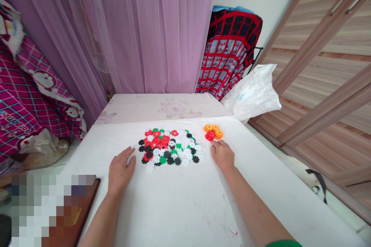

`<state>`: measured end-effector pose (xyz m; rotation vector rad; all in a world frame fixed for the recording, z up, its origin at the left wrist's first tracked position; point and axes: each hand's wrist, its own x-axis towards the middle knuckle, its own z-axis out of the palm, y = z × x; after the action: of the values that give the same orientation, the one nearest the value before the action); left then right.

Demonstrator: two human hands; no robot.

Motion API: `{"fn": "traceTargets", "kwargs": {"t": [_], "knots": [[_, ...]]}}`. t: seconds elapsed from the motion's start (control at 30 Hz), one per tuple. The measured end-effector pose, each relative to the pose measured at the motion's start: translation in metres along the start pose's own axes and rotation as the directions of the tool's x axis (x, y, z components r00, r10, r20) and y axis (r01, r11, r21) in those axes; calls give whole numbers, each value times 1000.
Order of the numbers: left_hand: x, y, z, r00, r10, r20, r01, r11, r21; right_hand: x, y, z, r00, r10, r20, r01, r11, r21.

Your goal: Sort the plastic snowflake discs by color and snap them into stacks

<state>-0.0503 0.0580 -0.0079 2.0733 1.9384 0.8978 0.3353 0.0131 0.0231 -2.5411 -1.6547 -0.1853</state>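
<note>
A spread pile of flat, notched plastic snowflake discs [169, 146] in red, white, black and green lies on the white-covered table [174, 200]. To its left is my left hand [120, 170], its thumb apart from the fingers and nothing in it. On the pile's right sits a small group of orange snowflake discs [215, 129], with a red clump of snowflake discs [210, 136] against its near side. My right hand [223, 155] has its fingers drawn together at the lower edge of the red clump; the fingertips are partly hidden.
A white plastic bag [252, 94] stands by the table's far right corner. Purple curtains [150, 31] hang behind the table. A red and black patterned cloth [224, 50] is at the back, wooden cabinet doors [321, 58] to the right. A brown-edged object [89, 208], partly pixelated, lies front left.
</note>
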Motion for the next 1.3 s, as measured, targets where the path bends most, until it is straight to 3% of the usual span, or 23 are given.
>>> {"fn": "traceTargets", "kwargs": {"t": [0.27,0.5,0.7,0.83,1.13,1.3], "knots": [[-1,2,0,1000,2,-21,-3,1000,-19,-7,2,9,996,35,-78,-29,996,79],[-3,6,-1,1000,-11,-23,10,1000,-26,-24,-22,22,972,-161,-168,203,942,269],[-4,9,-2,1000,-15,18,15,1000,-18,-32,-68,18,963,-266,41,251,944,213],[-5,14,-4,1000,4,30,-4,1000,3,-37,-88,13,931,-357,69,333,914,230],[-6,21,-4,990,76,119,-85,994,72,-62,-114,15,807,-581,-107,577,734,359],[-8,26,-3,982,113,152,-134,981,138,-64,-114,10,822,-522,-230,569,729,379]]}}
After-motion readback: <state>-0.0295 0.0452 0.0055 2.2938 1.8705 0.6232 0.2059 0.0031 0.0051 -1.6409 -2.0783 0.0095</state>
